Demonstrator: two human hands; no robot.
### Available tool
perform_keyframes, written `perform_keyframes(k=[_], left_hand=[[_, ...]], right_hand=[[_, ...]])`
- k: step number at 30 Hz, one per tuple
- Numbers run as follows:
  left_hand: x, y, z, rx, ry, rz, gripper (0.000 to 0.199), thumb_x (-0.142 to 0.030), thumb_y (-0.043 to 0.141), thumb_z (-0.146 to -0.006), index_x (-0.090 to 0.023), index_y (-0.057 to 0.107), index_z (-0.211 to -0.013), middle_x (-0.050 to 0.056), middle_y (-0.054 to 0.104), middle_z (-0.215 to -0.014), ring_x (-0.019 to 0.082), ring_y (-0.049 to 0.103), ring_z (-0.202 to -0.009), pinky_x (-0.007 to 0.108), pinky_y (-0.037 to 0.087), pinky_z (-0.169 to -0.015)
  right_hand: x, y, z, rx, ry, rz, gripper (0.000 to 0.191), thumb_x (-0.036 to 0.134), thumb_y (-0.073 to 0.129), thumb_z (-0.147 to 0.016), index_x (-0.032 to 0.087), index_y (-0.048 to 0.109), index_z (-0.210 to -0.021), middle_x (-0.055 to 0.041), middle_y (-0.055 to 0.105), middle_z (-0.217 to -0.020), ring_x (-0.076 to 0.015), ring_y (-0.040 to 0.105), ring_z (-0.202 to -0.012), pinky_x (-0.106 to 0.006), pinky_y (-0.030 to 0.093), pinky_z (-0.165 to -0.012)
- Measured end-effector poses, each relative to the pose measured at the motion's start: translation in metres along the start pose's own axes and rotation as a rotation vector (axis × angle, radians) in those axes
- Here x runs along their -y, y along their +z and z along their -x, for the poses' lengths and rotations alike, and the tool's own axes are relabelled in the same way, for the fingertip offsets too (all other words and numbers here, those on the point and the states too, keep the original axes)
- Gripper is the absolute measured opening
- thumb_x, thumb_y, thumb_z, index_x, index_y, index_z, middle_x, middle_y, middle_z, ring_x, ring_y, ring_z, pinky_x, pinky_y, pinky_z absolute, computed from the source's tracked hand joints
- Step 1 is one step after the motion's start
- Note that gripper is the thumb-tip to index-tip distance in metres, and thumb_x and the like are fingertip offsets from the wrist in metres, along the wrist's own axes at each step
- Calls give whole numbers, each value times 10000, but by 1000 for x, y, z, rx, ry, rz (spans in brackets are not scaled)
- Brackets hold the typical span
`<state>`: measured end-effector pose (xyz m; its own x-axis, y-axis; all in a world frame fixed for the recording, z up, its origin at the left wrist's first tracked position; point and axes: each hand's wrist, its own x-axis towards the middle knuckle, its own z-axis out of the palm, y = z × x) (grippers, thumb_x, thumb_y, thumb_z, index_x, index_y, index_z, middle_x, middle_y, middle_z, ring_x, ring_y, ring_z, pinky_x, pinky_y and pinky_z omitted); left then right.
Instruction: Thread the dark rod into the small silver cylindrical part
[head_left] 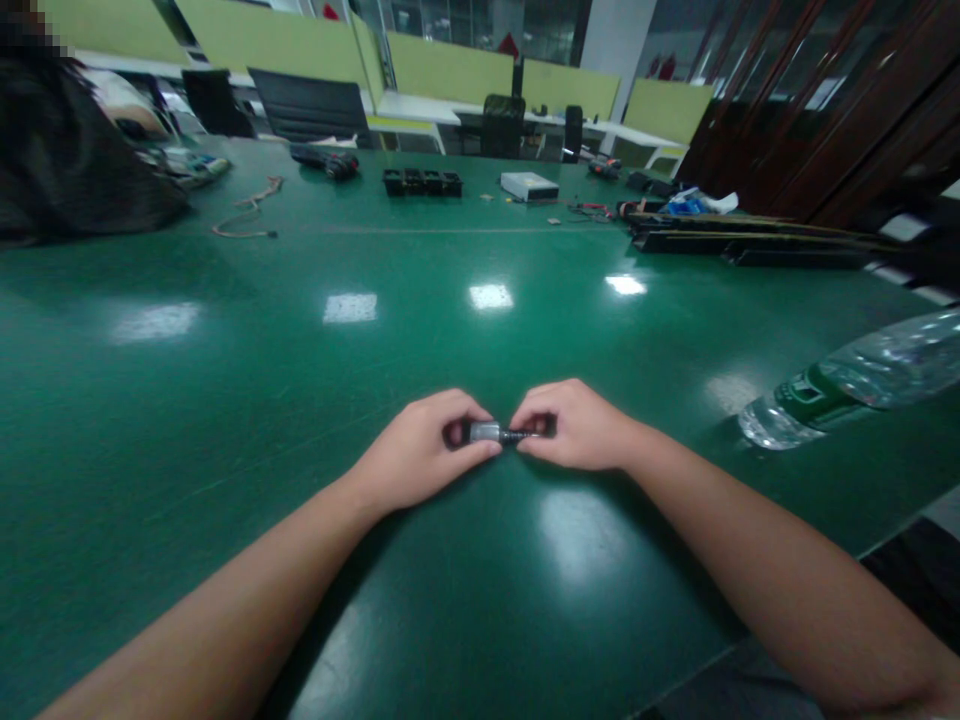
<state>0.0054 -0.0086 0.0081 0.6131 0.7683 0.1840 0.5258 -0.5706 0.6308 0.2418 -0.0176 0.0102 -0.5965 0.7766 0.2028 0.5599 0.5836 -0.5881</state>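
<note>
On the green table [420, 350], my left hand [431, 445] pinches a small grey cylinder [485, 431] between thumb and fingers. A thin dark threaded-looking rod [517, 436] extends from the cylinder's right end. My right hand [574, 425] is closed with its thumb and fingertips around this rod. Both pieces lie in one line, roughly level, just over or on the tabletop. My fingers partly hide the far ends, and the small details are blurred.
A clear plastic bottle [832, 395] lies at the right. Along the far side are a cable [251, 208], black blocks [422, 182], a white box [529, 186] and long dark strips [697, 238]. A person's dark sleeve [67, 150] is at the far left.
</note>
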Motion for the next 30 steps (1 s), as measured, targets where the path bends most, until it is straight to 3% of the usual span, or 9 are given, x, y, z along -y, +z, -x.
perform_keyframes(k=[20,30], left_hand=[[0,0,0,-3,-13,-9,243,-419,670,-859,-198,705,-953,5,636,-799,148,571,-688,265,431,-636],[-1,0,-1,5,-23,-30,276,-454,662,-864,-199,707,-957,3,635,-788,146,572,-678,264,435,-631]], right_hand=[[-4,-15,5,87,97,21,129,152,717,-744,160,748,-869,-20,708,-801,-108,624,-698,-220,464,-661],[-25,-36,12,156,251,19,162,190,739,-729,165,766,-887,-17,712,-774,-116,631,-681,-220,469,-641]])
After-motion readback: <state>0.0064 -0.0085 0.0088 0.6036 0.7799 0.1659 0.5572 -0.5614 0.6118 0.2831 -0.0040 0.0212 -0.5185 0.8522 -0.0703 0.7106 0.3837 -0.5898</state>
